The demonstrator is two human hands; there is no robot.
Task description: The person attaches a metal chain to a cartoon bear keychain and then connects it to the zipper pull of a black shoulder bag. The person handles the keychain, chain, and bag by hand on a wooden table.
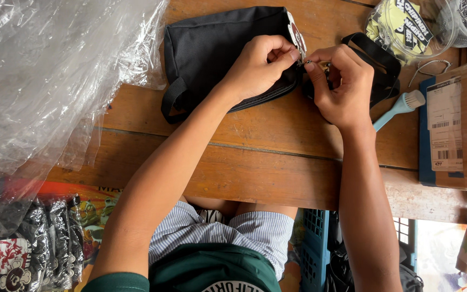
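1. On the wooden table (277,162) lies a black bag (217,48), flat on its side, with its zipper edge facing the person.
2. Both hands meet at the right end of the bag, just where the zipper stops.
3. The left hand (258,67) rests on top of the bag. Its fingers are curled in, and the thumb and first finger are pressed together on a tiny metal piece (304,62).
4. The right hand (341,89) is just beside it. Its fingers are bent too, and the fingertips pinch the same small metal piece from the other side.
5. The metal piece is so small that I cannot tell just what it is. It sits between the two sets of fingertips, right at the bag's corner.
6. A round patch (297,33) with red and white on it sits at the bag's edge, just above the left thumb.
7. The bag's black strap (379,59) loops out behind the right hand.
8. A light blue brush (401,107) lies near the right wrist.
9. A brown cardboard box (460,130) sits at the right edge of the table.
10. A clear tub (406,24) with yellow-green tags stands at the top.
11. Crinkly clear plastic (44,81) covers the left side.
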